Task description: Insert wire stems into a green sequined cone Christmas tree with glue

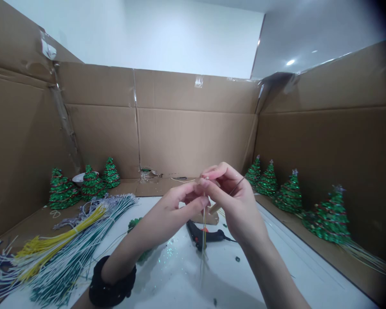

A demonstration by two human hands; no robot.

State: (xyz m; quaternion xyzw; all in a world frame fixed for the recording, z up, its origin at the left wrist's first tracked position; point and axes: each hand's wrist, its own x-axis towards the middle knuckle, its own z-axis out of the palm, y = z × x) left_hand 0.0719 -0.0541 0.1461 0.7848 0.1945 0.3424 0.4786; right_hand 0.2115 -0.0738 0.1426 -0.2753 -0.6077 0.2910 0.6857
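Observation:
My left hand [170, 214] and my right hand [234, 201] meet above the white table [180, 283], fingertips pinched together on a thin bundle of wires [203, 231] that hangs straight down. The right hand also has a thin dark wire sticking out past its fingers to the right. A black scrunchie [111, 287] sits on my left wrist. Below the hands lies a black glue gun [201, 235].
Bundles of yellow, green and white wire stems [67, 244] fan across the table's left. Small green beaded trees stand at the left back [83, 184] and along the right wall [289, 193]. Cardboard walls [193, 137] enclose the workspace.

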